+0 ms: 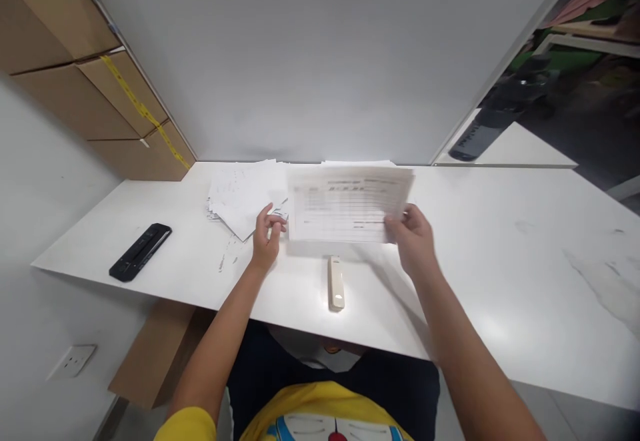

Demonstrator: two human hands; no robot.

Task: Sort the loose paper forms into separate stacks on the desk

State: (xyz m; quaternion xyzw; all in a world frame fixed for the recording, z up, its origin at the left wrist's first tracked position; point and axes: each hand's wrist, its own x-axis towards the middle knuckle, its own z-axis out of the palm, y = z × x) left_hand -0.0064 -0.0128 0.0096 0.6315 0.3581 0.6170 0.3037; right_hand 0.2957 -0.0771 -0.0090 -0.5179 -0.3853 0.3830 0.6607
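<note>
A printed sheet of paper (pixel 340 204) with rows of text is held up over the table, blurred by motion. My right hand (pixel 413 234) pinches it at the lower right edge, thumb in front. Just off the sheet's left edge is my left hand (pixel 267 238), its fingers apart and slightly curled, with nothing visible in it. Behind that hand lies a loose pile of white papers (pixel 240 194). Below the held sheet, a cream stapler (pixel 336 284) rests lengthwise on the white table (pixel 480 261).
A black flat object with a long slot (pixel 141 252) lies at the table's left. Cardboard boxes (pixel 145 154) are stacked at the back left. A grey-white panel (pixel 310 61) rises along the back edge. A dark bottle (pixel 470 138) appears at the right beyond the panel's edge.
</note>
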